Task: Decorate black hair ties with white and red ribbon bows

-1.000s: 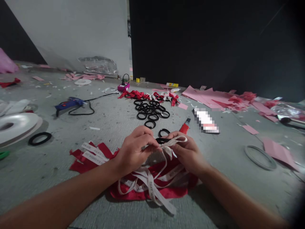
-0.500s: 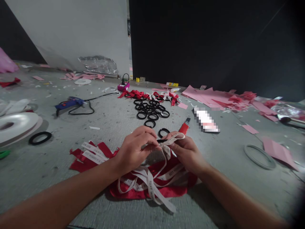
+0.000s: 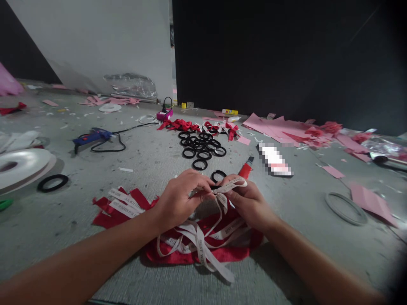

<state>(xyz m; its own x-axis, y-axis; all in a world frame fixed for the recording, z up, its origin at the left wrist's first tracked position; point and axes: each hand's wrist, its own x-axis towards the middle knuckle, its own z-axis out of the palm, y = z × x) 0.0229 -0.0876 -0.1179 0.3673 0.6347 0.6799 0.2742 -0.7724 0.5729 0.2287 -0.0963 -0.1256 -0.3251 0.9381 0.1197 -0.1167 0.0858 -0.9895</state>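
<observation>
My left hand (image 3: 182, 195) is closed in a pinch at the near side of a dark band, most of it hidden by the fingers. My right hand (image 3: 251, 203) pinches a white printed ribbon (image 3: 234, 183), which is bent into a loop above the thumb. Fingertips of both hands almost meet at the band. From there the ribbon's tail hangs down onto several more printed white ribbons (image 3: 200, 245). These lie over a piece of red fabric (image 3: 232, 255) on the floor below my hands. Left of them are short red and white strips (image 3: 127, 207).
Several black rings (image 3: 200, 146) lie ahead, with red bows (image 3: 181, 125) behind. A red-handled cutter (image 3: 245, 168) and a pixelated phone-shaped object (image 3: 275, 160) are to the right. On the left are a blue glue gun (image 3: 92, 136) with its cord and a white ribbon spool (image 3: 28, 167).
My left fingertips have shifted slightly right, closer to my right hand, and cover more of the dark band. The ribbon loop has turned a little, and its print shows more.
</observation>
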